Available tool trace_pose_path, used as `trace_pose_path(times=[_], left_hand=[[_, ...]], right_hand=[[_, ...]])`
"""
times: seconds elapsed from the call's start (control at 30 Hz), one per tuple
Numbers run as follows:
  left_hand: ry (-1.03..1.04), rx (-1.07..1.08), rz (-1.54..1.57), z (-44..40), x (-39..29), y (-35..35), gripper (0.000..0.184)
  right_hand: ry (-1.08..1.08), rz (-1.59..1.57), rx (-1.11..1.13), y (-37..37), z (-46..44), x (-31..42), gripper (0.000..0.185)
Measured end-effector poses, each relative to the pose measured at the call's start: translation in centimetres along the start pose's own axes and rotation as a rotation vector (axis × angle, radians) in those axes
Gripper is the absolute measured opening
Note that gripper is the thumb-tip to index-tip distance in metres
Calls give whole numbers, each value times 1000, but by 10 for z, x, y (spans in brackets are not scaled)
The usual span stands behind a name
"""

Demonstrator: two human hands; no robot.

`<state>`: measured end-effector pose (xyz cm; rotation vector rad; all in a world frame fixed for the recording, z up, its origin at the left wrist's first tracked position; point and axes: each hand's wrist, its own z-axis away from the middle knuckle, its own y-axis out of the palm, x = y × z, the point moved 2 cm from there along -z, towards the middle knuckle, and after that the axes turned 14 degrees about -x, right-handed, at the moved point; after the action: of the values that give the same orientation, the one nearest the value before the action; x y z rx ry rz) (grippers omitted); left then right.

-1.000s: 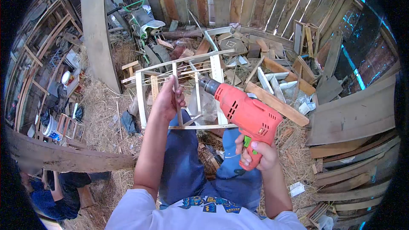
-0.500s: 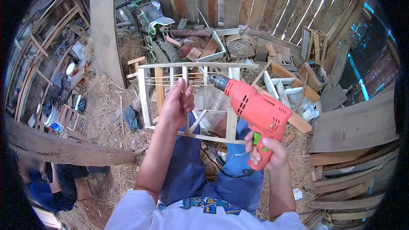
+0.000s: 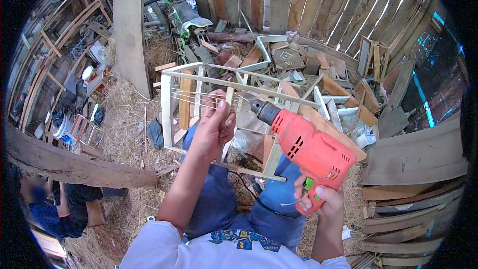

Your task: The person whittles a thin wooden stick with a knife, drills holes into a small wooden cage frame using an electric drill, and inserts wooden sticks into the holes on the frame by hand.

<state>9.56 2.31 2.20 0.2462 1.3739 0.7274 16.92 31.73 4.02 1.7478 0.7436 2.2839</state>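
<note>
My right hand (image 3: 323, 197) grips the handle of a red power drill (image 3: 316, 142), its fingers near the green trigger. The black chuck (image 3: 265, 111) with a thin bit points left, towards the frame's middle slat; whether the tip touches wood I cannot tell. A light wooden frame of slats (image 3: 168, 109) rests over my legs, tilted. My left hand (image 3: 216, 124) is closed around the middle slat (image 3: 229, 95) of this frame. Several thin sticks (image 3: 186, 98) run crosswise through the frame beside my left fingers.
Scrap boards (image 3: 343, 92) and a green-handled bike (image 3: 186, 20) lie ahead. A tall plank (image 3: 130, 30) stands left, with a white bucket (image 3: 63, 132) beyond. Another person (image 3: 59, 209) sits at lower left behind a beam (image 3: 79, 167). Boards (image 3: 413, 149) are stacked right. Straw covers the floor.
The wooden frame has tilted and turned, so its depth shows more. The drill has shifted right and slightly down. My left hand has moved a little right with the slat.
</note>
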Motion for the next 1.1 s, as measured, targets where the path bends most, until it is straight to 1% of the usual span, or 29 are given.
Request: trace_pose_path(times=[0.07,0.13,0.2,0.27,0.4,0.47,0.63,0.8,0.87,0.97,1.0,1.07,1.1], left_hand=[[6,18,-37,4,-1,1,28],[12,-46,-78,9,-5,1,27],[17,-53,-78,15,-8,4,28],[19,-57,-79,21,-10,6,28],[43,-5,-62,29,-16,12,26],[55,13,-69,33,-18,12,25],[36,54,-85,40,-20,19,22],[7,21,-91,40,-19,25,22],[-6,22,-99,39,-18,24,22],[-18,37,-106,39,-18,25,25],[-21,38,-102,39,-18,25,25],[-29,39,-98,38,-18,26,24],[-18,41,-111,38,-18,27,24]], right_hand=[[15,-16,21,-2,-1,-3,52],[20,-27,18,-6,-1,-6,52],[31,-34,20,-12,-2,-10,52],[68,-150,72,-17,-2,-12,48],[64,-176,52,-17,-2,-8,49],[81,-188,117,-23,-2,-8,53],[119,-215,76,-23,5,-2,53],[104,-236,55,-27,8,-1,50],[112,-224,111,-32,8,-2,53],[121,-247,132,-34,8,-3,55],[122,-250,127,-33,8,-1,55],[100,-219,20,-25,8,6,54],[102,-220,16,-27,8,5,54]])
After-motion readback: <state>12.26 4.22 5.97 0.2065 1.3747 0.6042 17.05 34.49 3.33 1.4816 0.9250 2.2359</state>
